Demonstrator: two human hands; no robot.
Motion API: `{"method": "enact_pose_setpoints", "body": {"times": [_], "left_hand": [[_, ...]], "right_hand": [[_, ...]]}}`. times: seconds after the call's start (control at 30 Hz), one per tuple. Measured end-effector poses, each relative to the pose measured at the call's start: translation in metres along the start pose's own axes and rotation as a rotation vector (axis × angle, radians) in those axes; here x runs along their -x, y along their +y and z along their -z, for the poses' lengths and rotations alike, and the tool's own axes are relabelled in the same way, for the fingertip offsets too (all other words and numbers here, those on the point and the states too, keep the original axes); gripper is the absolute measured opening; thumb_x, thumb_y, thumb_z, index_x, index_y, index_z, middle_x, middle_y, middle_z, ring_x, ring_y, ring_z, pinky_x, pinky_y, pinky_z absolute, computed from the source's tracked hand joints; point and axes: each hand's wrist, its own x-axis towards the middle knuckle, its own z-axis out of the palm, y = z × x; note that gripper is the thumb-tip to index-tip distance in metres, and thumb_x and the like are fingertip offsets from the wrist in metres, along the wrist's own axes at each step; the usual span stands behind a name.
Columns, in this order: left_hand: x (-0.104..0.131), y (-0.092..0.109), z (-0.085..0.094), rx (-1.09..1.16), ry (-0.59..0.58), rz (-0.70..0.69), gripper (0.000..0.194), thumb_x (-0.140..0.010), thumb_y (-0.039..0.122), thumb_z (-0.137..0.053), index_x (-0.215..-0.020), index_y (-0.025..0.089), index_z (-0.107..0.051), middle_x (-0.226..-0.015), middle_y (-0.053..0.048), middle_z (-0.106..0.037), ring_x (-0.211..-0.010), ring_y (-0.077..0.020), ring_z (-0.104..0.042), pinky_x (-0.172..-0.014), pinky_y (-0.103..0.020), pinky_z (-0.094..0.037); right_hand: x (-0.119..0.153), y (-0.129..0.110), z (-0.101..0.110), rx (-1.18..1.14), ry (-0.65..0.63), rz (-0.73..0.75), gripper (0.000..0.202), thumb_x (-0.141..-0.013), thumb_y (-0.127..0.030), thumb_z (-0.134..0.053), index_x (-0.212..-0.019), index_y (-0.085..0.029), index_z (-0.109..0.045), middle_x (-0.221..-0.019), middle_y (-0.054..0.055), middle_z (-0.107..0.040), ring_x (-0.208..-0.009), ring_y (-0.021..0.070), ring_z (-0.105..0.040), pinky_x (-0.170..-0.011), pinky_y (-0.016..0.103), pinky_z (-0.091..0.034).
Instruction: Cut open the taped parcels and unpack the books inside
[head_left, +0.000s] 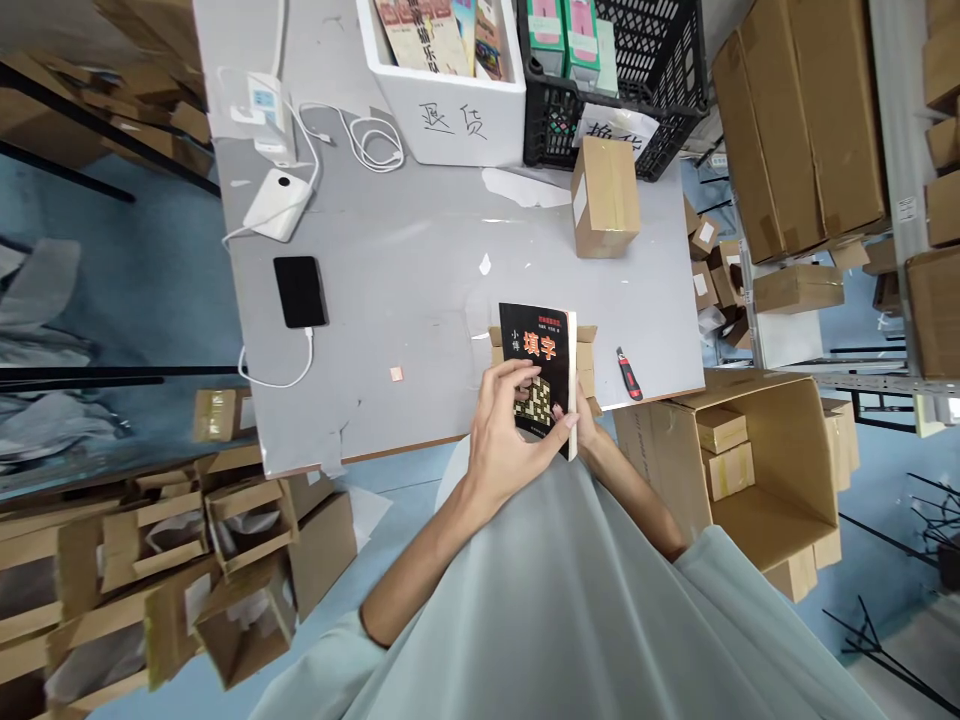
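1. Pale grey-green clothing fills the near view, just below both grips.
2. Between the two grips, at the near edge of the tabletop, a black-covered crossword paperback is held up, tilted, its cover facing the camera.
3. Right grip: partly hidden behind the book, and it appears closed on the lower right edge.
4. Left grip: fingers bent over the front cover, thumb reaching to the right edge; whether it squeezes or merely rests, I cannot tell.
5. Handling, as a judgement: light, bendable but firm through the page block, with a perhaps slick cover and corners that could crease. Best hold: thumb and fingers across the lower half, keeping the pages together.
6. Just behind the book, beyond the right grip, lies a small cardboard box with spread flaps; its inside is hidden.
7. Well beyond the grips, a white bin holds books; beside it, a black mesh crate holds green-and-pink packs.
8. Right of the right grip, below tabletop level, a large open carton contains smaller boxes.
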Motion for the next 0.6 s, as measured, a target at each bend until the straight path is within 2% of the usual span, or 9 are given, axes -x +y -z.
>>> {"method": "enact_pose_setpoints", "body": {"times": [0.1,0.17,0.3,0.43,0.6], "left_hand": [[0.002,-0.003,0.007,0.028,0.006,-0.004,0.054,-0.100,0.044,-0.084,-0.146,0.026,-0.062,-0.147,-0.014,-0.065,-0.123,-0.0281,-0.073,-0.098,-0.044,-0.070],[0.003,-0.006,0.012,0.048,0.018,0.001,0.054,-0.101,0.048,-0.084,-0.146,0.027,-0.063,-0.147,-0.014,-0.065,-0.120,-0.0275,-0.074,-0.096,-0.044,-0.070],[0.008,-0.015,0.017,0.068,0.036,0.005,0.062,-0.099,0.060,-0.086,-0.148,0.028,-0.064,-0.145,-0.014,-0.066,-0.117,-0.0275,-0.073,-0.095,-0.044,-0.070],[0.011,-0.021,0.020,0.087,0.054,0.004,0.067,-0.098,0.065,-0.087,-0.150,0.028,-0.065,-0.145,-0.014,-0.067,-0.117,-0.0274,-0.074,-0.094,-0.043,-0.069],[0.019,-0.028,0.035,0.159,0.061,0.021,0.054,-0.103,0.053,-0.083,-0.147,0.027,-0.067,-0.142,-0.013,-0.068,-0.112,-0.0255,-0.075,-0.093,-0.042,-0.069]], "right_hand": [[0.000,0.006,0.000,-0.197,0.052,-0.169,0.073,-0.094,-0.090,-0.066,-0.134,-0.031,-0.083,-0.128,0.004,-0.086,-0.146,0.0348,-0.071,-0.124,0.051,-0.064],[0.001,0.009,-0.001,-0.266,0.079,-0.220,0.068,-0.094,-0.087,-0.069,-0.131,-0.032,-0.085,-0.129,0.003,-0.087,-0.148,0.0342,-0.070,-0.125,0.051,-0.062],[0.003,0.010,-0.003,-0.316,0.104,-0.250,0.072,-0.085,-0.087,-0.078,-0.130,-0.031,-0.085,-0.130,0.002,-0.087,-0.151,0.0355,-0.068,-0.128,0.052,-0.060],[0.005,0.007,-0.009,-0.329,0.084,-0.243,0.080,-0.074,-0.088,-0.087,-0.131,-0.031,-0.084,-0.132,0.003,-0.087,-0.151,0.0383,-0.069,-0.129,0.055,-0.059],[0.007,0.001,-0.022,-0.339,0.056,-0.250,0.080,-0.080,-0.091,-0.079,-0.134,-0.032,-0.082,-0.130,0.005,-0.088,-0.146,0.0384,-0.072,-0.124,0.057,-0.063]]}}
